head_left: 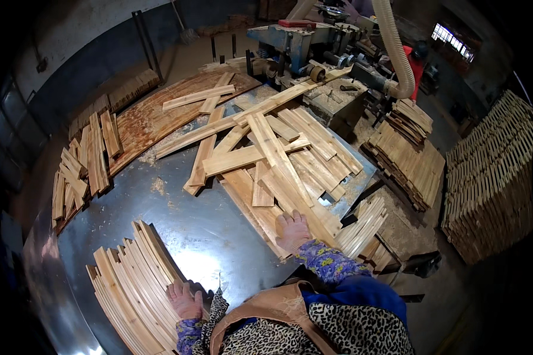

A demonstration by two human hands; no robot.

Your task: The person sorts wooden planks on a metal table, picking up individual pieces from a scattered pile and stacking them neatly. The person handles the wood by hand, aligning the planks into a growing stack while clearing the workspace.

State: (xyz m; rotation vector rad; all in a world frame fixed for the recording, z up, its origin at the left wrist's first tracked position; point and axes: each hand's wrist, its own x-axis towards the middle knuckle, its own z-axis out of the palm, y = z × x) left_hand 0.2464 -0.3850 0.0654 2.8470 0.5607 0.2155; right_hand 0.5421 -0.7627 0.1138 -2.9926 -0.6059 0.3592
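My left hand [185, 300] rests at the side of a row of long wooden strips [133, 284] at the lower left, its fingers apart against the wood. Farther right, my right hand [293, 232] lies flat on a wide pale board [302, 210] at the near edge of a loose pile, fingers spread. Beyond it, planks cross each other at many angles, with one knotty plank [275, 151] on top. A long board [237, 121] reaches from the pile to the machine's roller.
The shiny metal tabletop [177, 216] carries sawdust. Behind stands a blue woodworking machine [296, 41] with a ribbed hose [394, 47]. Short planks [92, 151] lie at the far left. Stacked boards [411, 157] and a tall stack [485, 183] stand right. A person in red [417, 65] is beyond.
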